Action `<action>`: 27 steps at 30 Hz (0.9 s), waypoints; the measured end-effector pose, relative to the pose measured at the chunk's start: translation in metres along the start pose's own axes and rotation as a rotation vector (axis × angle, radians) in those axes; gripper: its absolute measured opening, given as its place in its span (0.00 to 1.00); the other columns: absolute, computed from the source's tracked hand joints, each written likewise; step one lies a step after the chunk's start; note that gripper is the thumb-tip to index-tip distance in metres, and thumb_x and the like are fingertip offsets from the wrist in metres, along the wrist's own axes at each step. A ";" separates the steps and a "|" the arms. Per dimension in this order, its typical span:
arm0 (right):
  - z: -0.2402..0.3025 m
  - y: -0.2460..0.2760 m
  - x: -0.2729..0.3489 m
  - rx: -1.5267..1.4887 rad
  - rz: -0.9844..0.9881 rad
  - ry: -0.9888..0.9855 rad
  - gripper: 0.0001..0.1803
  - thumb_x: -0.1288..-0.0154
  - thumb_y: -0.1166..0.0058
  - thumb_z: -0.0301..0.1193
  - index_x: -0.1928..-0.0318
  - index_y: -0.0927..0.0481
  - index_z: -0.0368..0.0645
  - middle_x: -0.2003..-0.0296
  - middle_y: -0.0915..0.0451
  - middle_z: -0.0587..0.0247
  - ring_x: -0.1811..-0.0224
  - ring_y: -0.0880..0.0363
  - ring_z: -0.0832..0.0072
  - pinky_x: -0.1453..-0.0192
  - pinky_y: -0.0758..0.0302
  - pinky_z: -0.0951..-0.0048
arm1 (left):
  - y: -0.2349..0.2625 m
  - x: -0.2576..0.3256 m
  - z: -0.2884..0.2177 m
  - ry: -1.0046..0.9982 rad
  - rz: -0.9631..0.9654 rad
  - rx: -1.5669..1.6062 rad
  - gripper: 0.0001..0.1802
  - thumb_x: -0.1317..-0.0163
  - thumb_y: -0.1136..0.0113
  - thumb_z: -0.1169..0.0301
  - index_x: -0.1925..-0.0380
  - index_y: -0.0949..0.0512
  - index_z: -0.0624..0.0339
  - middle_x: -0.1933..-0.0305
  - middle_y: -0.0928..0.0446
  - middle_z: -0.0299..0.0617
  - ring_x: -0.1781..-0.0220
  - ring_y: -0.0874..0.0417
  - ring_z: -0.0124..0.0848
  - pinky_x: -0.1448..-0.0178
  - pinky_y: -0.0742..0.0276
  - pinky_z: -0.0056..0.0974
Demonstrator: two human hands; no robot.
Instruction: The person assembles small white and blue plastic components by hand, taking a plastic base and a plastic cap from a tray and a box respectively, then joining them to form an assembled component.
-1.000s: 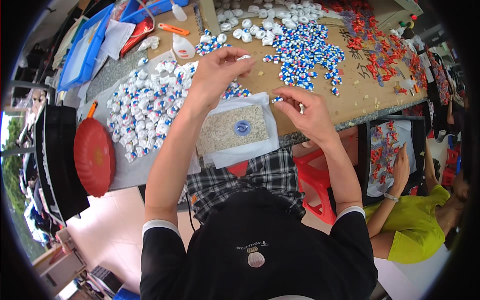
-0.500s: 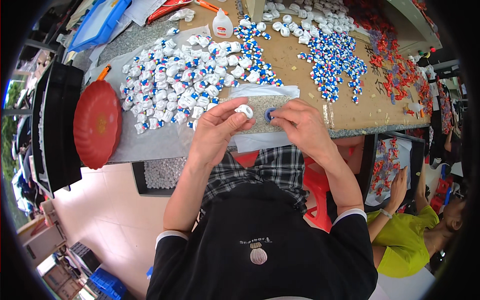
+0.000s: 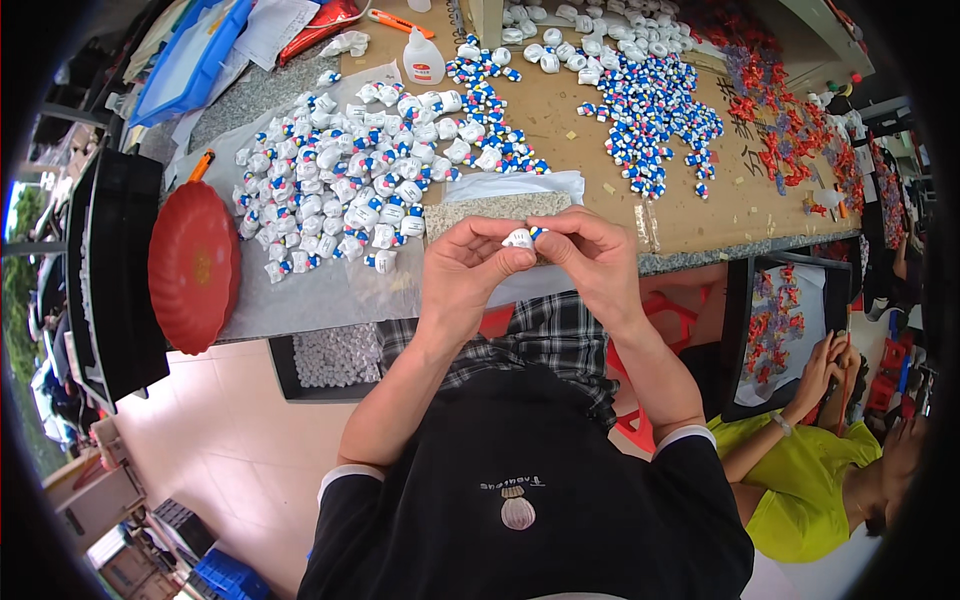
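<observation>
Both hands meet over the near edge of the table. My left hand (image 3: 462, 272) pinches a small white head-shaped figurine piece (image 3: 516, 239) between thumb and fingers. In the fingertips of my right hand (image 3: 602, 268) is a tiny blue figurine body (image 3: 537, 232) with a bit of yellow, right against the white piece; whether the two are joined I cannot tell. Behind the hands lies a speckled stone slab (image 3: 490, 208) on white paper. Left of it spreads a pile of white-and-blue figurines (image 3: 340, 180); blue bodies (image 3: 650, 120) lie heaped to the right.
A white squeeze bottle (image 3: 423, 60) stands behind the figurines. Loose white pieces (image 3: 595, 35) lie at the back. At left are a red scalloped dish (image 3: 195, 260) and blue tray (image 3: 190, 62). A co-worker in yellow-green (image 3: 800, 500) handles red parts at right.
My right hand has risen from the small round blue dish on the slab and come left to my left hand, bringing the blue body against the white piece. The co-worker's hands have come together.
</observation>
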State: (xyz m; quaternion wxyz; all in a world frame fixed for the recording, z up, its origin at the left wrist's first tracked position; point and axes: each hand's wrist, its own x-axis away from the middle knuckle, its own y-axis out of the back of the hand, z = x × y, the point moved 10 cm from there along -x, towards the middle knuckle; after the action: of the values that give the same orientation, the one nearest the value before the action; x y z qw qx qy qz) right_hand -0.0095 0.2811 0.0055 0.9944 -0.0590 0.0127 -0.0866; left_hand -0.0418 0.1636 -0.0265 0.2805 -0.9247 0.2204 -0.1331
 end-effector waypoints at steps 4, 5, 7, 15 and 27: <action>-0.005 -0.004 0.004 -0.130 0.017 0.037 0.09 0.40 0.46 0.18 0.58 0.20 0.33 0.64 0.22 0.63 0.63 0.23 0.80 0.59 0.26 0.79 | -0.004 0.005 -0.012 -0.088 0.003 -0.028 0.12 0.47 0.39 0.85 0.61 0.25 0.70 0.61 0.21 0.47 0.60 0.19 0.29 0.53 0.21 0.31; -0.005 -0.007 0.004 -0.140 0.028 0.042 0.09 0.40 0.46 0.18 0.58 0.20 0.33 0.64 0.22 0.63 0.63 0.23 0.80 0.59 0.26 0.79 | -0.003 0.005 -0.015 -0.097 -0.005 -0.038 0.12 0.47 0.39 0.85 0.61 0.25 0.70 0.61 0.21 0.47 0.60 0.19 0.29 0.53 0.21 0.31; -0.008 -0.008 0.004 -0.181 -0.004 -0.004 0.08 0.40 0.46 0.19 0.58 0.20 0.33 0.65 0.23 0.63 0.62 0.23 0.80 0.57 0.25 0.80 | -0.001 0.005 -0.016 -0.071 -0.009 -0.081 0.12 0.46 0.39 0.84 0.61 0.25 0.71 0.62 0.21 0.46 0.59 0.19 0.28 0.53 0.21 0.31; 0.000 -0.006 -0.027 -0.083 0.044 -0.044 0.12 0.41 0.42 0.23 0.55 0.21 0.34 0.64 0.22 0.67 0.66 0.26 0.84 0.63 0.28 0.82 | 0.039 -0.002 -0.090 -0.281 -0.206 -0.533 0.14 0.48 0.36 0.80 0.59 0.22 0.66 0.64 0.22 0.36 0.66 0.23 0.20 0.61 0.28 0.24; 0.041 0.095 -0.077 1.113 -0.303 0.373 0.06 0.46 0.43 0.26 0.66 0.18 0.40 0.70 0.23 0.60 0.61 0.27 0.63 0.57 0.29 0.65 | 0.104 -0.004 -0.204 -0.871 -0.835 -1.804 0.13 0.48 0.35 0.70 0.61 0.20 0.60 0.58 0.23 0.46 0.57 0.24 0.40 0.48 0.31 0.41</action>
State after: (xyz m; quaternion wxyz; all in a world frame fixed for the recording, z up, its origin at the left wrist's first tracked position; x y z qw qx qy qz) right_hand -0.0674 0.3921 0.0358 0.8335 0.4851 0.1312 -0.2298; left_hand -0.1554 -0.0056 0.0774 -0.5158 -0.7601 -0.2134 0.3326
